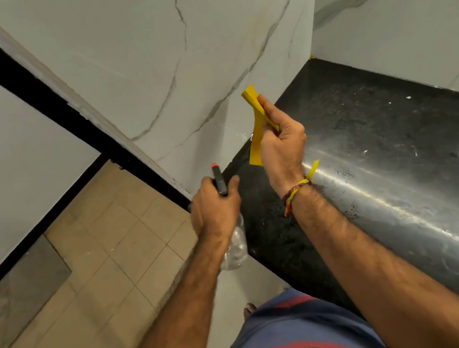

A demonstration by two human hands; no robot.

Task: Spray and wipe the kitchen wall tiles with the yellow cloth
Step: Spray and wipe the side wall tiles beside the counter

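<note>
**Both hands loaded: bottle left, cloth right**

Head view: left hand (215, 205), centre frame, grasps the neck of a clear spray bottle (234, 247); black nozzle with red tip points up-frame toward the wall tiles (146, 52). Bottle body hangs below the hand, over the desk's edge. Right hand (280, 143), just right of it and higher, pinches a folded yellow cloth (254, 120); cloth stands roughly upright, top end close to the white veined tiles, contact unclear. Threaded band (296, 194) on the right wrist. Black glossy desk (381, 152) fills the right half, white specks on it. Beige floor tiles (109, 249) lower left. Striped shorts (298, 338) at bottom centre.
</note>
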